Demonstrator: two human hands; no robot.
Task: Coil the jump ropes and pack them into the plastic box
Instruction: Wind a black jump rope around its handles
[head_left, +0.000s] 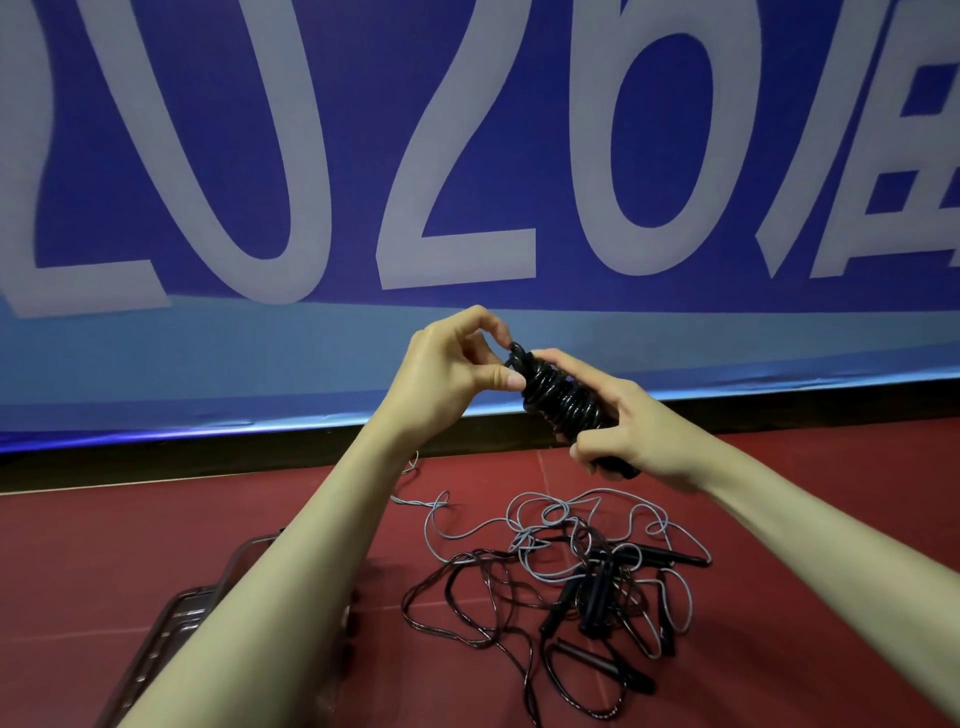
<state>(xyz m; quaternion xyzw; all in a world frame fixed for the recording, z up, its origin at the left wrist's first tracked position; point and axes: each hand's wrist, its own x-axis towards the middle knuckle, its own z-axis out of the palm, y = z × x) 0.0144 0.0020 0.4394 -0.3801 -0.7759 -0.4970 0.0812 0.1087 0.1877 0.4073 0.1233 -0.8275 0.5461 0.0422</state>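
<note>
Behind everything hangs the banner (467, 156), blue with big pale figures, filling the upper part of my view; it plays no part in the work. Below it runs the red floor (779, 649), where I have let the loose ropes lie so both hands stay free for one at a time.

The box (171, 639) sits at my lower left, close in, and my left forearm crosses over it and hides much of it; I cannot tell what is inside. I judge it is placed there so a finished coil can drop in with a short reach.

The tangle (571, 571) of grey and black ropes with their black handles lies right of the box, cords looped through one another. That knotting is what stands in my way: I expect each rope will need teasing out before it can be wound.

I hold the coil (563, 402) up over the floor, well clear of the tangle, so the wraps stay tight and catch nothing. My right hand (639, 436) grips its lower end, fingers curled round the bundle, forefinger laid along the top. My left hand (447, 364) pinches the upper end between thumb and fingertips, probably tucking in the last turn.
</note>
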